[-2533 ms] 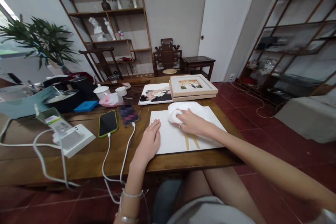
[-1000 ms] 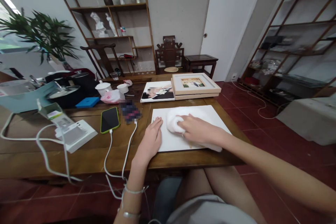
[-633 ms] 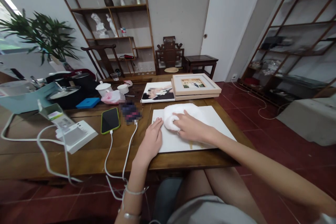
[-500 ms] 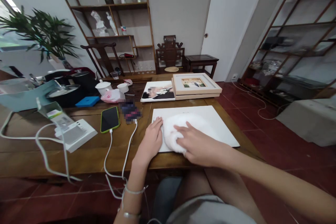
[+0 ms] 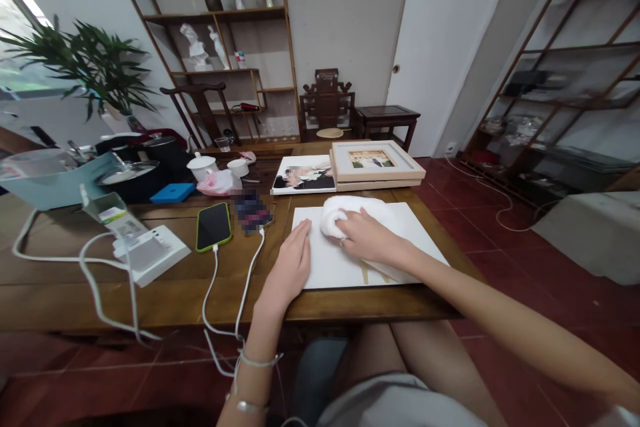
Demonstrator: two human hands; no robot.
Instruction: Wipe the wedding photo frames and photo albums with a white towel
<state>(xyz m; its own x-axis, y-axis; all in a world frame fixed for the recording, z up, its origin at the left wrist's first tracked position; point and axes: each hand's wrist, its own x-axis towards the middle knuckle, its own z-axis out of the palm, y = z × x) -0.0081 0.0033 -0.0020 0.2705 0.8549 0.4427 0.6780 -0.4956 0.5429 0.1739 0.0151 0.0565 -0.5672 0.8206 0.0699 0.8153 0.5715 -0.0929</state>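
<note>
Your right grip (image 5: 367, 237) is curled around a bunched fluffy white cloth (image 5: 350, 203), which rests on the white panel (image 5: 327, 275) lying flat near the front edge of the wooden worktop (image 5: 380, 308). Your left grip (image 5: 293, 263) grasps nothing, its fingers laid extended along the panel's left edge. Just beyond the panel, you have a photo print (image 5: 320, 177) beside a pale wood-framed picture (image 5: 373, 159); to the left, a green-cased phone (image 5: 214, 227) lies plugged into a white cable (image 5: 207, 317).
</note>
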